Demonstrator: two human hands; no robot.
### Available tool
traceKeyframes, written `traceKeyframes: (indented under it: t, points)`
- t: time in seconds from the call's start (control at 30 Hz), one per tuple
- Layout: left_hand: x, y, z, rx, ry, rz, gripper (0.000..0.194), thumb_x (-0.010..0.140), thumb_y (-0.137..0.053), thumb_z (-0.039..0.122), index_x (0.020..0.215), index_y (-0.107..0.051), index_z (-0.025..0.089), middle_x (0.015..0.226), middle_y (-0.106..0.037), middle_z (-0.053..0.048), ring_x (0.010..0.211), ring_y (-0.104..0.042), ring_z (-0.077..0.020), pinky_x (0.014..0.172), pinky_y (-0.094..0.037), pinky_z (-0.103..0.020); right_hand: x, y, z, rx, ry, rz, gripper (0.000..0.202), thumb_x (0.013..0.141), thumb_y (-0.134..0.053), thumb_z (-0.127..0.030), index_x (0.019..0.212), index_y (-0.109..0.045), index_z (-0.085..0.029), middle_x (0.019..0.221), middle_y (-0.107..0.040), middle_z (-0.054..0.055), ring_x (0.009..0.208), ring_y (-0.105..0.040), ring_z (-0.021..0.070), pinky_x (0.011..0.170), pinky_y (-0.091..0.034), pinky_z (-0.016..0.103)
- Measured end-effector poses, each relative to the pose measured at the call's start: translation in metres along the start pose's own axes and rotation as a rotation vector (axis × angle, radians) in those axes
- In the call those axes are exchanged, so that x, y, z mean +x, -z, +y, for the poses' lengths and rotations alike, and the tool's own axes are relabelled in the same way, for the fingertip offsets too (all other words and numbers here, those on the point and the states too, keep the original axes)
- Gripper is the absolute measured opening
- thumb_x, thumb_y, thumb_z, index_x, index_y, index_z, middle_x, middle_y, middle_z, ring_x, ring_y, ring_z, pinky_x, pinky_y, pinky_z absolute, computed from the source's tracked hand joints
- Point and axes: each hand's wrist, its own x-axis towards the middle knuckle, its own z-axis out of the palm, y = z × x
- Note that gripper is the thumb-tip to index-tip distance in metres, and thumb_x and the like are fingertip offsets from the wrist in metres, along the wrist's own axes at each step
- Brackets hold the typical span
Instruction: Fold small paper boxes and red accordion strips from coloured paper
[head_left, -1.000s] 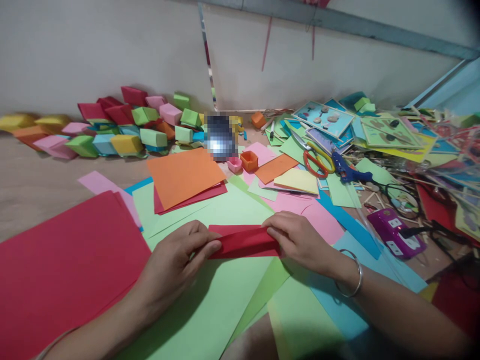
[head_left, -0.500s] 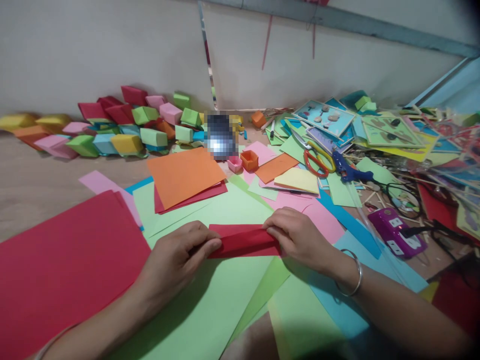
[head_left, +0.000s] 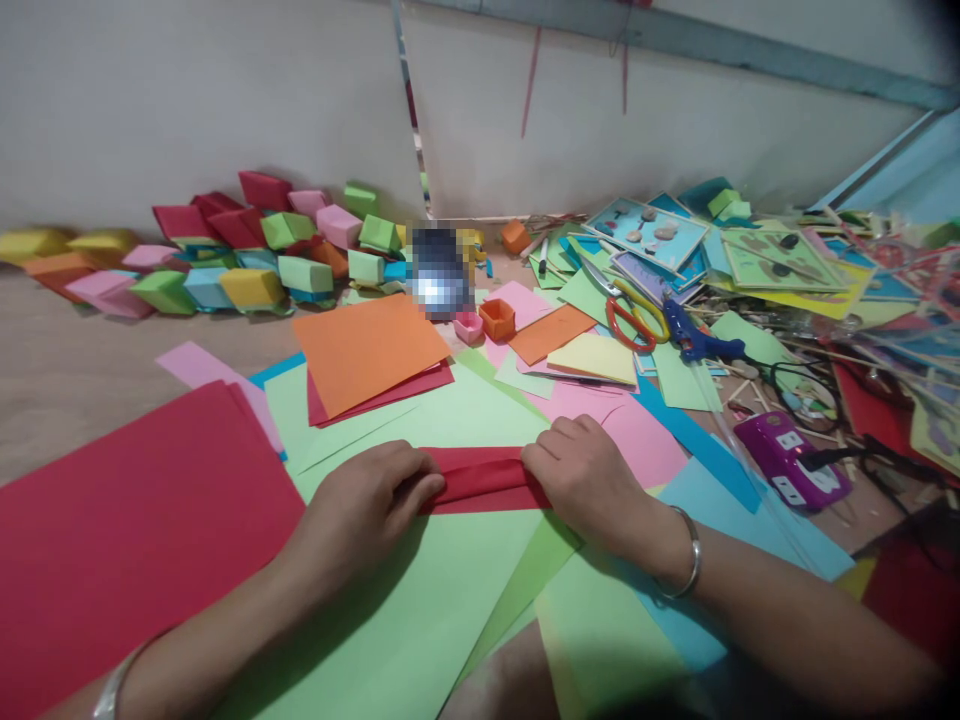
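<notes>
A folded piece of red paper point(head_left: 484, 484) lies across light green sheets point(head_left: 420, 590), with a raised flap running along its length. My left hand point(head_left: 382, 495) pinches the flap at its left end between thumb and fingers. At the right end, my right hand point(head_left: 581, 475) is closed on the same paper, its thumb mostly hidden. Left of my hands is a large red sheet point(head_left: 142, 540). Beyond the folded piece lie an orange sheet point(head_left: 371, 350), a small pink paper box point(head_left: 469, 326) and a small orange paper box point(head_left: 497, 319).
Folded paper blocks point(head_left: 255, 290) in several colours are piled along the wall at the back left. To the right lie scissors point(head_left: 634, 325), a blue glue gun point(head_left: 697, 338), a purple power strip point(head_left: 795, 465) with cords, and decorated cards point(head_left: 649, 235).
My right hand has shifted slightly left and closed further over the paper's right end. The left hand keeps its pinch, and the flap looks more rolled over.
</notes>
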Motion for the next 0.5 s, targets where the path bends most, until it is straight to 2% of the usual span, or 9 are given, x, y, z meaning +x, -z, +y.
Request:
traceKeyframes:
  t: [0.13, 0.27, 0.4, 0.5]
  points:
    - [0.003, -0.002, 0.0, 0.035, 0.019, 0.002, 0.025, 0.089, -0.048, 0.033, 0.077, -0.064, 0.02, 0.075, -0.068, -0.005, 0.069, -0.06, -0.0215, 0.06, -0.041, -0.031, 0.001, 0.001, -0.003, -0.037, 0.0, 0.012, 0.026, 0.088, -0.044, 0.002, 0.073, -0.054, -0.017, 0.065, -0.054, 0.004, 0.064, -0.034, 0.0184, 0.061, -0.018, 0.033]
    - [0.005, -0.001, 0.002, 0.061, 0.03, 0.001, 0.021, 0.088, -0.051, 0.032, 0.077, -0.063, 0.02, 0.074, -0.068, -0.005, 0.067, -0.059, -0.0213, 0.058, -0.038, -0.03, 0.001, 0.001, 0.0, 0.005, -0.041, -0.06, 0.024, 0.089, -0.044, 0.001, 0.076, -0.053, -0.017, 0.066, -0.054, 0.004, 0.063, -0.035, 0.0178, 0.061, -0.018, 0.033]
    - [0.005, -0.002, 0.001, 0.064, 0.016, 0.0, 0.02, 0.088, -0.052, 0.033, 0.077, -0.063, 0.02, 0.074, -0.069, -0.004, 0.067, -0.059, -0.0204, 0.057, -0.038, -0.029, 0.002, 0.002, 0.007, 0.193, -0.122, -0.181, 0.015, 0.091, -0.054, -0.01, 0.077, -0.055, -0.017, 0.07, -0.058, 0.003, 0.065, -0.042, 0.0159, 0.061, -0.024, 0.029]
    - [0.003, -0.003, -0.001, 0.073, 0.006, 0.025, 0.021, 0.088, -0.051, 0.032, 0.076, -0.063, 0.02, 0.075, -0.069, -0.004, 0.068, -0.06, -0.0201, 0.058, -0.038, -0.029, 0.002, 0.006, 0.011, 0.348, -0.22, -0.229, 0.005, 0.087, -0.062, -0.012, 0.084, -0.059, -0.015, 0.074, -0.063, 0.003, 0.069, -0.049, 0.0155, 0.062, -0.03, 0.027]
